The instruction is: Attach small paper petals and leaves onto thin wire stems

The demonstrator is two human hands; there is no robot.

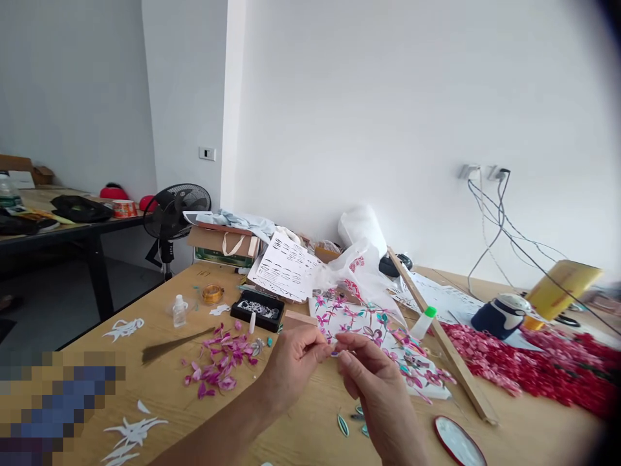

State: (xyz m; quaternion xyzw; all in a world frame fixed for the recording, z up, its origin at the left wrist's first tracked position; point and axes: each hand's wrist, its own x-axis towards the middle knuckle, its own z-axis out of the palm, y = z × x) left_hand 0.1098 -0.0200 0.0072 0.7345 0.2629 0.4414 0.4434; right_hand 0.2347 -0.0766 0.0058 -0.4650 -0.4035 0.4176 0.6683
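Tiny purplish piece between left hand and right hand (both narrow, exact grip unclear)

The left hand and right hand pinch a tiny purplish piece between their fingertips; left of them lie loose magenta fabric petals, and beyond, an open black rectangular box.

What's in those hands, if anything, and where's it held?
The left hand and right hand pinch close together; anything between them is too small to tell.

Bright diffuse light, soft shadows, dark blurred right edge
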